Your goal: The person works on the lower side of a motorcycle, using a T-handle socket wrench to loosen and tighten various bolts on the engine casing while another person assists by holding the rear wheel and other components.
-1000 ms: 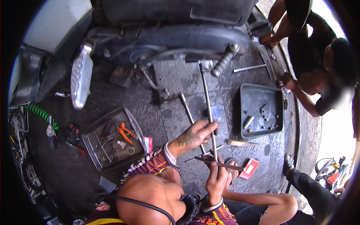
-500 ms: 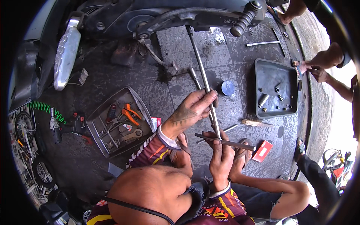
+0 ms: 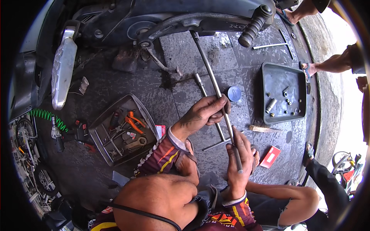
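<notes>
a long t-handle socket wrench [image 3: 213, 79] runs slantwise over the floor, its slim, straight shaft bright silver. the darker socket end points away, up to the motorcycle's [image 3: 173, 27] underside; contact there is unclear. the left hand [image 3: 200, 111] grips mid-shaft; the dark crossbar [image 3: 239, 163] lies along the right hand [image 3: 245, 156], partly hidden by fingers.

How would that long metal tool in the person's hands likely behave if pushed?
The long metal tool looks stiff, running straight past the left hand. Being slim and smooth, it may slip in that grimy grip.
</notes>
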`<move>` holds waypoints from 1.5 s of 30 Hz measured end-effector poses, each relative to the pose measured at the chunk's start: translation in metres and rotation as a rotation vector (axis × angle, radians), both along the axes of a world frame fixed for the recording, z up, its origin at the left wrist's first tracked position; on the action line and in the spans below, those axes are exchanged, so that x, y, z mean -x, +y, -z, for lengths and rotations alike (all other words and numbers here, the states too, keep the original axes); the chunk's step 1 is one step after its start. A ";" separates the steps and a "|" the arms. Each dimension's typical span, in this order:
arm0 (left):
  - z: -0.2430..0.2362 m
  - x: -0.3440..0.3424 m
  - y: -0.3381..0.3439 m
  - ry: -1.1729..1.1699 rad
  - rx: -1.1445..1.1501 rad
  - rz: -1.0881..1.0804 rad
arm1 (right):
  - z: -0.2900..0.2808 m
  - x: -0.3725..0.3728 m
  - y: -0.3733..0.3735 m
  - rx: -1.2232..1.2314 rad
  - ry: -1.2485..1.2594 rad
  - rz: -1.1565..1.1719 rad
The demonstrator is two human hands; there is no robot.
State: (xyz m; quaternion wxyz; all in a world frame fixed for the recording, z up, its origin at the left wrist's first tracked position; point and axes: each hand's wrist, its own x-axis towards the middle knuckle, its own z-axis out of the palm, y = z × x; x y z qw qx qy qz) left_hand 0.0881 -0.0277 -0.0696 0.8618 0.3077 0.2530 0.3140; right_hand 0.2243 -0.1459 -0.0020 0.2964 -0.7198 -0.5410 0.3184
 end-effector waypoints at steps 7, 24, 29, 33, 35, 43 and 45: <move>0.004 -0.009 0.003 -0.063 -0.084 0.009 | 0.001 -0.009 0.004 0.098 0.394 0.128; -0.023 0.012 -0.031 0.107 0.149 0.101 | -0.014 -0.011 -0.030 -0.103 0.496 0.325; -0.025 0.011 -0.032 0.165 0.135 0.090 | -0.012 -0.018 -0.024 -0.406 0.008 0.113; -0.036 0.010 -0.029 0.158 0.150 0.057 | -0.012 -0.009 -0.029 0.018 0.241 0.127; -0.032 0.007 -0.027 0.136 0.147 0.042 | 0.007 -0.005 -0.036 0.120 0.283 0.086; -0.030 0.006 -0.024 0.214 0.117 0.009 | 0.002 0.001 -0.035 0.144 0.488 0.263; -0.024 0.008 -0.023 0.223 0.127 -0.007 | 0.004 0.009 -0.038 0.252 0.450 0.049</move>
